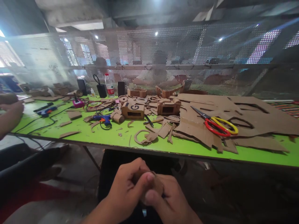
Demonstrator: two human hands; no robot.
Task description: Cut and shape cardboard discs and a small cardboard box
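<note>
My left hand (127, 186) and my right hand (171, 194) meet in front of my lap, below the table's front edge. Both are closed around a small brown cardboard piece (158, 186), thumbs on top. Fingers cover most of it, so its full shape is hidden. On the table beyond lie a cardboard box marked with a "G" (133, 112), a second cardboard box with a rectangular opening (168, 108), and a cardboard ring (138, 137). Scissors with red and yellow handles (218, 124) rest on flat cardboard sheets (268, 119) at the right.
The green table (112, 141) is strewn with cardboard scraps. Two blue glue guns (104, 119) with cables lie left of centre. A plastic bottle (109, 85) stands near the perforated screen (140, 53). Another person's hand (14, 109) reaches in at far left.
</note>
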